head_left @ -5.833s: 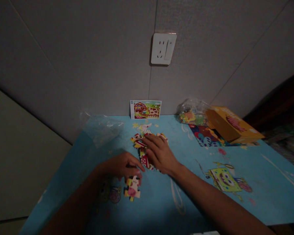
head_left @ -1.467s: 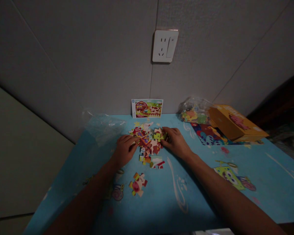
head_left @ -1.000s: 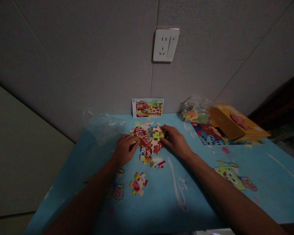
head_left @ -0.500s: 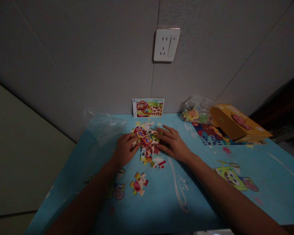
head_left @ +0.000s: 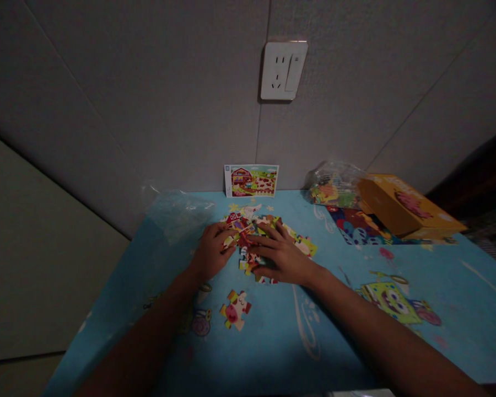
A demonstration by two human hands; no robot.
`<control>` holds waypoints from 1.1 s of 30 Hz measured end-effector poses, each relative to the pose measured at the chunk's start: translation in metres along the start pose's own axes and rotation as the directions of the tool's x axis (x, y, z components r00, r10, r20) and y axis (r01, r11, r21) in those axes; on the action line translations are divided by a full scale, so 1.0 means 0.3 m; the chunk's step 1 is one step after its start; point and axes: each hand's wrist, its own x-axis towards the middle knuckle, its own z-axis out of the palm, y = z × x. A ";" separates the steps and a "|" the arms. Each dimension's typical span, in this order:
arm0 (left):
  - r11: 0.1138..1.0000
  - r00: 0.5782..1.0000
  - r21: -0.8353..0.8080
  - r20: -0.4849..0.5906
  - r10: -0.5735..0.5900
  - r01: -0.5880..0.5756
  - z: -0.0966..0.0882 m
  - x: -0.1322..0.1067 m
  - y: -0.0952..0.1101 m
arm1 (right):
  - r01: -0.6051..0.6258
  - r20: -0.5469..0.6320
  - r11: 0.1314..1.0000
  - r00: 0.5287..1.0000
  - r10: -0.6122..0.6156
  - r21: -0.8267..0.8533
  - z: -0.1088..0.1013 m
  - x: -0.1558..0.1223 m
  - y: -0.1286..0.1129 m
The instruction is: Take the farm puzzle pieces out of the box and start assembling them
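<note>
- The puzzle pieces (head_left: 248, 234) lie in a loose heap on the blue cartoon-print counter (head_left: 322, 342), toward its far middle, just in front of the reference card (head_left: 251, 180) that leans against the wall.
- They look like thin, light, stiff card: easy to slide flat, best pinched at an edge, and likely to bend at the tabs.
- The left hand (head_left: 210, 252) rests on the heap's left side, fingers curled loosely over pieces; whether it grips one I cannot tell.
- The right hand (head_left: 281, 255) lies flat and spread over the heap's right side, pressing, not pinching.
- A joined cow piece (head_left: 235, 310) sits apart, nearer.
- A clear plastic bag (head_left: 177, 212) lies left; a bag of pieces (head_left: 328, 187) and a yellow box (head_left: 405, 205) sit far right, out of the way.
</note>
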 end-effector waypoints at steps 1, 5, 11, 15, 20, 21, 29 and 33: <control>1.000 1.000 -0.006 -0.006 0.005 -0.005 0.001 0.000 -0.001 | -0.004 -0.013 1.000 1.000 0.004 -0.002 0.001 -0.001 0.003; 1.000 0.999 -0.012 -0.037 0.022 -0.023 -0.002 0.005 0.006 | -0.008 -0.066 1.000 0.998 0.007 -0.008 0.008 -0.003 0.015; 0.999 0.997 -0.031 -0.067 0.030 -0.032 -0.018 0.010 0.027 | 0.019 -0.134 1.000 0.991 -0.020 -0.007 0.004 0.002 0.019; 0.998 0.999 -0.055 -0.033 0.030 -0.032 -0.022 0.009 0.033 | -0.054 -0.278 0.998 0.959 0.043 -0.031 -0.007 0.001 0.021; 1.000 0.999 -0.010 0.051 0.019 -0.018 -0.020 0.003 0.033 | -0.385 -0.413 0.921 0.849 0.331 -0.054 -0.003 -0.010 0.055; 1.000 0.998 0.027 0.069 0.007 -0.009 -0.021 0.001 0.033 | -0.440 -0.406 0.896 0.830 0.383 -0.054 0.000 -0.013 0.064; 0.969 0.976 0.231 0.176 -0.131 0.088 -0.032 -0.001 0.044 | -0.533 -0.372 0.843 0.798 0.474 -0.072 0.014 -0.021 0.083; 0.982 0.983 0.169 0.153 -0.106 0.079 -0.029 0.005 0.046 | -0.371 -0.337 0.928 0.880 0.335 -0.046 0.003 -0.011 0.056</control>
